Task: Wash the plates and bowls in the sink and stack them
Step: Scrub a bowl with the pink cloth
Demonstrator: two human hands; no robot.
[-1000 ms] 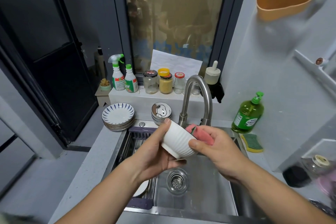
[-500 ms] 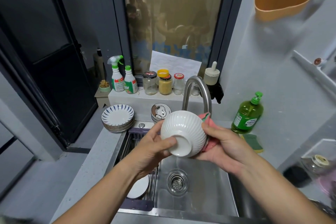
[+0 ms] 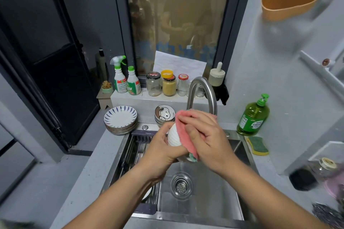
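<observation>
Most of the white ribbed ceramic bowl (image 3: 173, 136) is out of sight tbh: the pink cloth (image 3: 183, 126) covers its right side with the right hand (image 3: 208, 141) on top, and the left hand (image 3: 163, 150) cups it from below, so rim and inside don't show. The spout end of the curved steel faucet (image 3: 202, 87) disappears behind that cloth too. Only a sliver of a white plate (image 3: 148, 194) peeks out under the left forearm. The orange plastic wall holder (image 3: 290, 3) gets chopped by the top edge. Far right, a pinkish blob (image 3: 335, 186) and a dark wiry clump (image 3: 327, 214) are blurred and cut off, can't tell what they are. Label text on the green dish soap bottle (image 3: 254, 117) is too small to read.
</observation>
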